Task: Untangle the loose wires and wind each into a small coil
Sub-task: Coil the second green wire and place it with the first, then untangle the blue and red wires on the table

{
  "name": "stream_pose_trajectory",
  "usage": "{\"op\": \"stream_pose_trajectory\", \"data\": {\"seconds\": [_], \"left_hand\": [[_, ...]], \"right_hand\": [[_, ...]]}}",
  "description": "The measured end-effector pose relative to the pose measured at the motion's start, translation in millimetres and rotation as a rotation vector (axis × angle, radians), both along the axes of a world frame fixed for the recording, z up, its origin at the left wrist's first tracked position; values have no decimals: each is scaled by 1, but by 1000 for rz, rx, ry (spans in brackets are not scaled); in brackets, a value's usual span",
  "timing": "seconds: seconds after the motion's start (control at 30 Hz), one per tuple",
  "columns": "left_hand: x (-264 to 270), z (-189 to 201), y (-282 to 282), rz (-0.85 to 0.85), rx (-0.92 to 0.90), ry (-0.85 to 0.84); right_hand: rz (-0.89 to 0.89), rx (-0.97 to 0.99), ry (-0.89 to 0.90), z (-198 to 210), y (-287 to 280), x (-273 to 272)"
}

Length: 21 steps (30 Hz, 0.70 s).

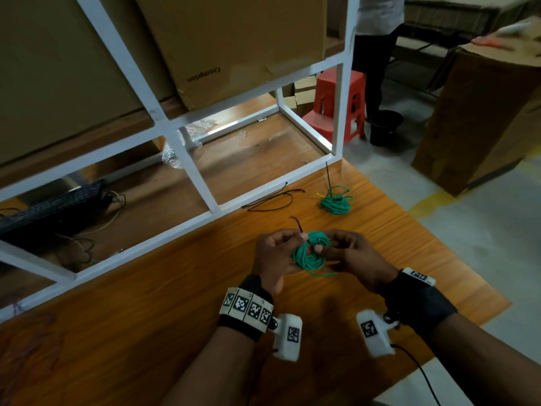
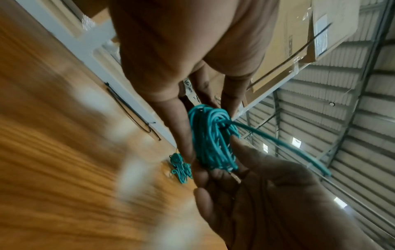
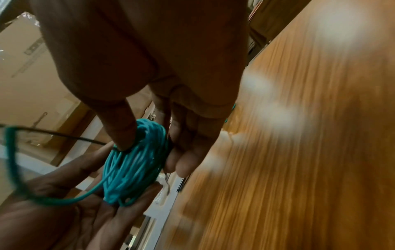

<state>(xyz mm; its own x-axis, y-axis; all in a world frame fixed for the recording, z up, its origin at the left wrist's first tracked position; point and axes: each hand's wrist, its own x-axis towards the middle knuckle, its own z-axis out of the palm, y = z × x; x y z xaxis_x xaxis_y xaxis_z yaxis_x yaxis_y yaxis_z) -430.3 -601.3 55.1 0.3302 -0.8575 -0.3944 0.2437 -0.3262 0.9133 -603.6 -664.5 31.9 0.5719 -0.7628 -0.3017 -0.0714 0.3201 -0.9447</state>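
Note:
Both hands hold a small green wire coil (image 1: 309,254) just above the wooden table (image 1: 175,317). My left hand (image 1: 288,244) pinches its left side, and a thin dark strand (image 1: 297,223) sticks up from those fingertips. My right hand (image 1: 330,248) grips the right side, with its thumb (image 3: 125,133) pressed on the coil (image 3: 132,167). A loose green tail (image 2: 286,143) trails off the coil (image 2: 208,140). A second green coil (image 1: 336,202) lies farther back on the table. A loose black wire (image 1: 272,200) lies by the frame.
A white metal frame (image 1: 187,171) stands along the table's far edge, with cardboard boxes (image 1: 234,39) behind it. The table's right edge (image 1: 439,230) drops to the floor. A red stool (image 1: 339,104) and a standing person (image 1: 377,54) are beyond.

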Motion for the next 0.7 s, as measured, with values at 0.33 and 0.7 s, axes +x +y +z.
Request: {"op": "stream_pose_trajectory", "data": {"seconds": [0.33,0.7], "left_hand": [[24,-43,-16,-234,295,-629],[33,-58,-9,-274,361,-682]], "right_hand": [[-551,-19,155,-18,-99,-60],[-258,-109,757,-30,-93,-79]]}}
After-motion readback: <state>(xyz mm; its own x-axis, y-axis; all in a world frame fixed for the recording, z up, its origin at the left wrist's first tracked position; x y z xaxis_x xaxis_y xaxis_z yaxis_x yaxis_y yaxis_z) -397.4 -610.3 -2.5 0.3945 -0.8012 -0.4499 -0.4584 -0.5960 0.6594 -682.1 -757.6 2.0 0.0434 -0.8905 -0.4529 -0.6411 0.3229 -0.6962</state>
